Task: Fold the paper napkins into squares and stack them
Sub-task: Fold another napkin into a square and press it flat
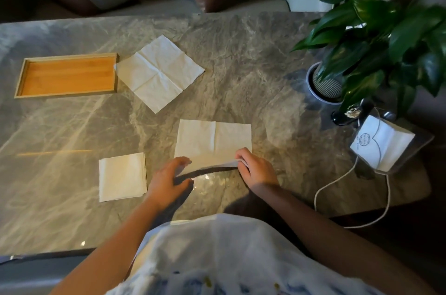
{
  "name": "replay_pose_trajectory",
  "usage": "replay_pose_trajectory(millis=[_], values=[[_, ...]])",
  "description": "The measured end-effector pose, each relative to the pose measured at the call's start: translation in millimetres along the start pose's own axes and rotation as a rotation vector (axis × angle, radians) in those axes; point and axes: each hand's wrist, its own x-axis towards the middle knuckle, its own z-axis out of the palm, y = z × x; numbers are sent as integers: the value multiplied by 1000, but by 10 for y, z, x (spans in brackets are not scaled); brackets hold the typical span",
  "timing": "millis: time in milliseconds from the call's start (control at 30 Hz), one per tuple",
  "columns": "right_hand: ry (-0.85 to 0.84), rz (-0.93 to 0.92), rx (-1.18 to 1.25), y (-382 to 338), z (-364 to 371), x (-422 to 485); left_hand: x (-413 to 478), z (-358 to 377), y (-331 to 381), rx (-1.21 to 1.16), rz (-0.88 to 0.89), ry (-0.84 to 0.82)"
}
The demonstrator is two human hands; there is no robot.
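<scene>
A white paper napkin point(213, 141) lies in front of me on the marble table, with a crease down its middle. Its near edge is lifted off the table. My right hand point(255, 168) pinches the near right corner. My left hand point(170, 177) holds the near left corner between thumb and fingers. To the left sits a folded square napkin point(122, 176), flat on the table. Farther back an unfolded napkin point(159, 72) lies spread out and turned like a diamond.
An empty wooden tray point(66, 75) lies at the back left, touching the unfolded napkin. A potted plant point(376, 36) stands at the right. Near it are a clear napkin holder point(383, 147) and a white cable point(337, 183). Sofa cushions lie beyond the table's far edge.
</scene>
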Motion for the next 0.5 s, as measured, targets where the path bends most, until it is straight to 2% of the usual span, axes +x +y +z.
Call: replay_pose_trajectory(millis=[267, 400, 500], values=[[108, 236, 216, 0, -48, 15, 63, -65, 19, -255, -84, -45], [123, 402, 364, 37, -33, 57, 74, -64, -4, -148, -67, -134], [135, 436, 386, 60, -39, 90, 92, -56, -16, -113, -39, -115]])
